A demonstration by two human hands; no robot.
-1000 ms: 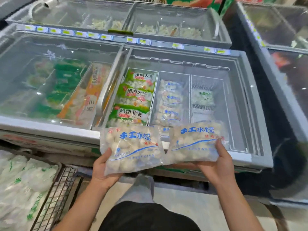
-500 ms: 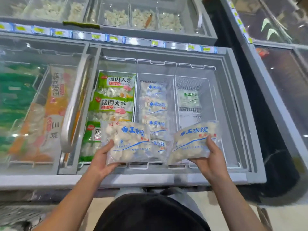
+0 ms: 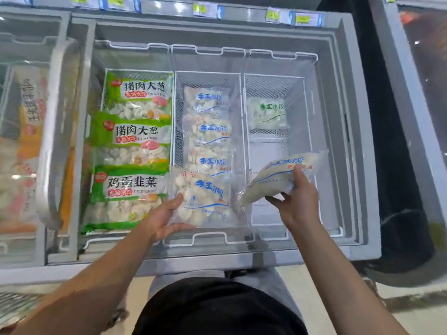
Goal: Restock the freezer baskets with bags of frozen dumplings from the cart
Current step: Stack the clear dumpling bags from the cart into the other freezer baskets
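Over the open chest freezer (image 3: 358,165), both arms reach in from the near edge. Left hand (image 3: 164,218) holds a clear bag of dumplings with blue print (image 3: 203,199) by its near left corner, thumb on top, fingers curled under. That bag lies roughly flat at the near end of the middle basket (image 3: 208,52), overlapping the row of matching blue-print bags (image 3: 210,131) stacked front to back in it.

Right hand (image 3: 297,201) grips a second blue-print bag (image 3: 285,172), fingers wrapped over its near edge, thumb beneath. This bag is tilted, far end raised, held above the near half of the right basket (image 3: 283,56) and not resting on anything visible. In the right basket a single clear bag with green print (image 3: 268,112) lies towards the far end; mesh floor shows nearer.

Left basket (image 3: 130,45) is filled with green-labelled dumpling packs (image 3: 137,136), three visible, overlapping towards the near side. The nearest one sits just beside the left hand's bag, edges touching or nearly so; cannot tell which.

Sliding glass lid (image 3: 60,131) is pushed left, over a neighbouring compartment with orange packs (image 3: 29,141), blurred. Yellow-and-blue price tags (image 3: 205,10) run along the far rim. Wire grid of a cart (image 3: 14,303) shows at bottom left, contents not readable.
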